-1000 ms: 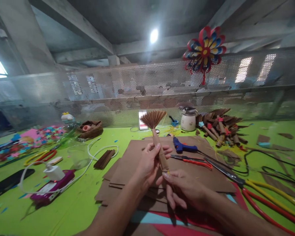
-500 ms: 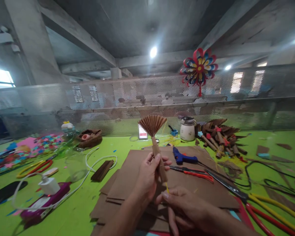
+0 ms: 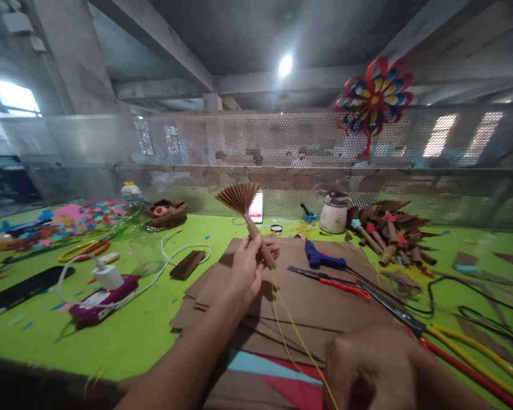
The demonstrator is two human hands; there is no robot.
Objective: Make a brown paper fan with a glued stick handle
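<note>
**A:** Head view, widest first: green table (image 3: 145, 336) under both hands, stack of brown card sheets (image 3: 325, 307) spread directly beneath them.

**B:** And the hands?

**A:** Well apart: left hand (image 3: 245, 273) raised ahead, fingers and thumb clamped round the rolled stem of a brown paper fan (image 3: 239, 196), pleats tilted up and away to the left. Lower and nearer, right hand (image 3: 367, 370), blurred and curled; impossible to tell whether closed on anything.

**B:** Between them?

**A:** Thin yellow string (image 3: 301, 339), running from the stem's lower end down toward the right hand.

**B:** Handling?

**A:** Probably very light, pleats crushable, stem stiffer. Best gripped on the stem, as now, never on the pleats. String limp, likely to slip; better pinched near the stem.
</note>
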